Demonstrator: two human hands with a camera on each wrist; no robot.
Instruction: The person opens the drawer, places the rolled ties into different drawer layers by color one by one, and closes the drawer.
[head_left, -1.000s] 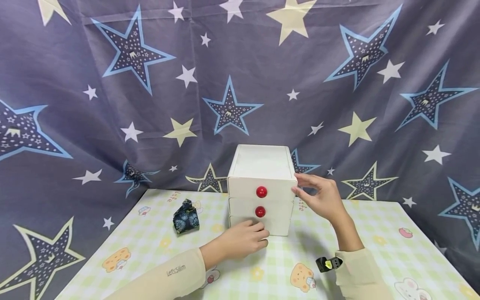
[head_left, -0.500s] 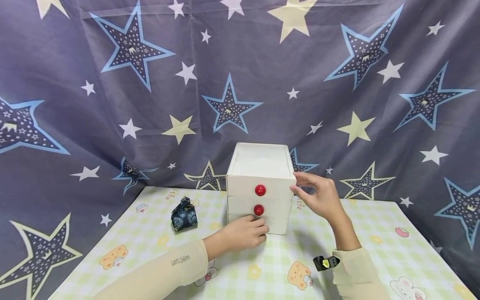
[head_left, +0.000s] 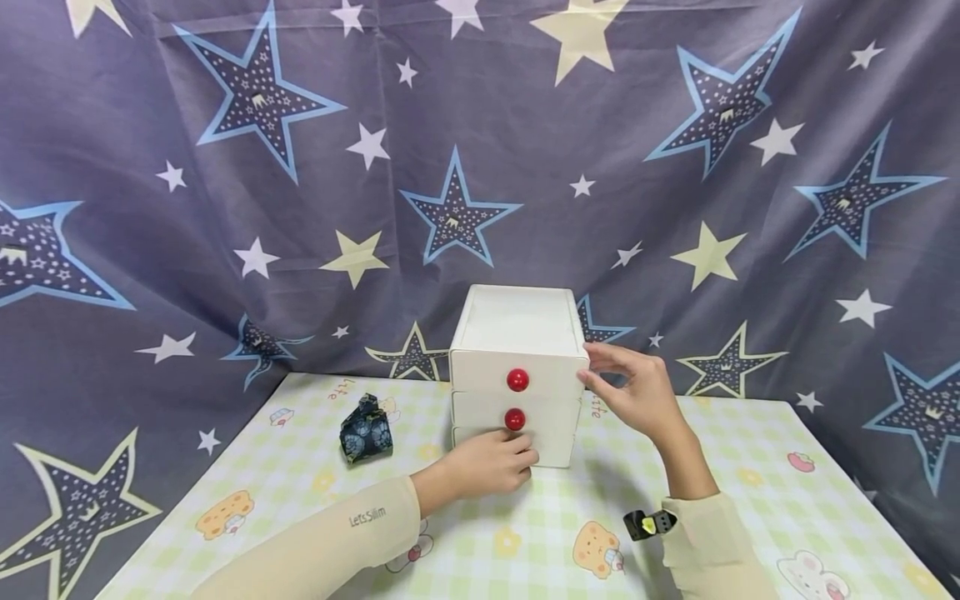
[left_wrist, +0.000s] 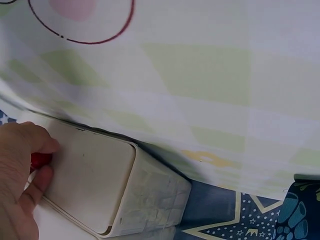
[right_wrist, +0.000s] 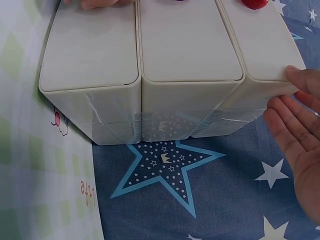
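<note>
Star-print backdrop; checked table [head_left: 300, 467]. White drawer unit [head_left: 517, 333] sits at centre. Left hand [head_left: 487, 462] pinches the bottom drawer's red knob [left_wrist: 40, 160]; drawer appears closed. Right hand [head_left: 630, 392], fingers straight, braces the unit's 3 o'clock side.

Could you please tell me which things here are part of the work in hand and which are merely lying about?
In hand:
- white plastic three-drawer box
- red round bottom-drawer knob, gripped by left hand
- right hand, steadying the box's top corner

Lying about:
- dark blue patterned folded-paper piece
- checked cartoon table mat
</note>
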